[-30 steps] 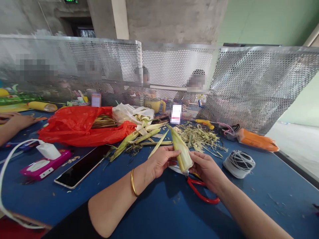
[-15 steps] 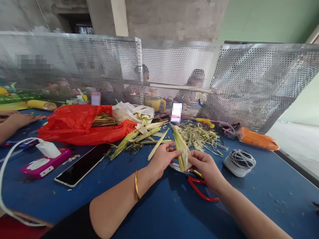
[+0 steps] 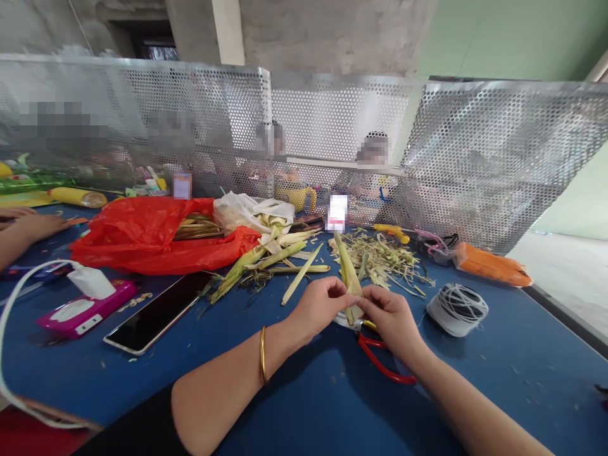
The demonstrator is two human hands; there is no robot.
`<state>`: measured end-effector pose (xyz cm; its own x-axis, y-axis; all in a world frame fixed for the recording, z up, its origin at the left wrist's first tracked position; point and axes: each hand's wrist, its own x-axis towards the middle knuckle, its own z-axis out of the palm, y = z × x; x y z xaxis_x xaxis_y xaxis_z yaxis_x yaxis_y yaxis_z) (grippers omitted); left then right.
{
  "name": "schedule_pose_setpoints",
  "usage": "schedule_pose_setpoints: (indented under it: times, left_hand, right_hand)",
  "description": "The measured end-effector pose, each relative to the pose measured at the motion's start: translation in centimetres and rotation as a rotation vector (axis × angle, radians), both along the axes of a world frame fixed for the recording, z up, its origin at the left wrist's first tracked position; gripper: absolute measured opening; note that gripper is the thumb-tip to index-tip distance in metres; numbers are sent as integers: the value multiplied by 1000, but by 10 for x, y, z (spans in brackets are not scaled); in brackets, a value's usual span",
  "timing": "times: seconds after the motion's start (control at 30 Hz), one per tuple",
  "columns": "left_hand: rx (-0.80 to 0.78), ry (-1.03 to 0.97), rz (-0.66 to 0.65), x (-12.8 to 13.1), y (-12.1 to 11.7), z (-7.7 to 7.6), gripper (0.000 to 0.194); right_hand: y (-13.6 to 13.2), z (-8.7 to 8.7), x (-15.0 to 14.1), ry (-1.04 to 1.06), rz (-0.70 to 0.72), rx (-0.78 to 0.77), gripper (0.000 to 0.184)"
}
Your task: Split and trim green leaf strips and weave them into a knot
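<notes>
A pale green corn husk [image 3: 349, 272] stands nearly upright between my two hands, its narrow tip pointing away from me. My left hand [image 3: 323, 307] pinches its lower left side between thumb and fingers. On the lower right side, my right hand [image 3: 387, 316] grips the same husk with thumb and fingertips. Red-handled scissors [image 3: 387, 367] lie on the blue table under my right hand, their blades partly hidden by the husk and hands. Shredded husk strips [image 3: 380, 256] are heaped just beyond. A loose husk strip [image 3: 303, 273] rests left of the held one.
Left of the hands are a black-screened phone [image 3: 159, 313], a magenta power strip [image 3: 88, 310] and a red plastic bag [image 3: 142, 237] of husks. A grey twine ball [image 3: 457, 310] and an orange packet [image 3: 491, 265] sit right. Perforated metal screens [image 3: 332, 117] stand behind; another person's hand [image 3: 35, 225] is far left.
My left hand has shifted right, with its fingers curling in closer to my right hand. The husk has turned slightly more upright, and its tip has moved right.
</notes>
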<state>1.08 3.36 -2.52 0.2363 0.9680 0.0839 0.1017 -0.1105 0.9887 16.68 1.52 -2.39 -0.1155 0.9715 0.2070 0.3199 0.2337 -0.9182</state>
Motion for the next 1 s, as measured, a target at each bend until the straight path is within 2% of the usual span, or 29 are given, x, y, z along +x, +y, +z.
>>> schedule_pose_setpoints:
  times: [0.1,0.27,0.4,0.6,0.73,0.87,1.0]
  left_hand:
    - [-37,-60,18,-1,1,4,22]
    - [-92,-137,123,-4,4,9,8]
    - [-155,-222,190,-7,8,10,10]
    - [-264,-319,205,-12,10,13,17]
    - [-281,-361,212,-14,11,16,23]
    - [-296,-393,206,-16,13,16,20]
    - [-397,-467,178,-17,16,15,18]
  right_hand:
    - [0,4,2,39,-65,-11,23]
    - [2,10,7,85,-178,-17,26]
    - [6,8,11,116,-265,-52,24]
    - [9,6,15,32,-303,-19,25]
    - [11,4,18,6,-341,-14,23]
    - [12,2,21,6,-341,-15,22]
    - [11,3,21,-2,-336,-11,21]
